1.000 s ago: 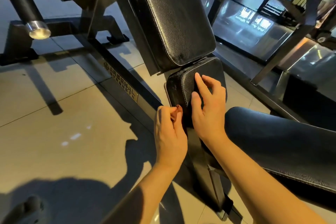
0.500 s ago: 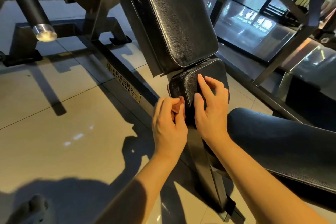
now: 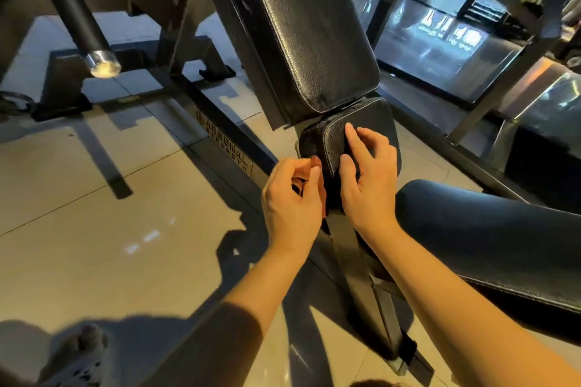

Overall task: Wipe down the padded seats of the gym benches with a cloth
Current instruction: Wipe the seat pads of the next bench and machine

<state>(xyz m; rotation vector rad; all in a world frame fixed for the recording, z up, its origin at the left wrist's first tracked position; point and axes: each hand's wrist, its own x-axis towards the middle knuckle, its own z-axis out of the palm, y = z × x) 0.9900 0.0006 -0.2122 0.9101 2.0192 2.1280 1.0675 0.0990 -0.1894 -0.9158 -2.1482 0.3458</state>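
Item: seat pad (image 3: 331, 143), below backrest pad (image 3: 314, 25) | my right hand (image 3: 367, 188): fingers spread, resting flat on it | my left hand (image 3: 292, 198): curled, pinching a reddish scrap (image 3: 315, 162) just beside the pad's left edge; scrap too small to identify.

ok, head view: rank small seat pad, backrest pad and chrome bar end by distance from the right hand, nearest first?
1. small seat pad: touched by the right hand's fingers.
2. backrest pad: just above the seat pad.
3. chrome bar end: far left.
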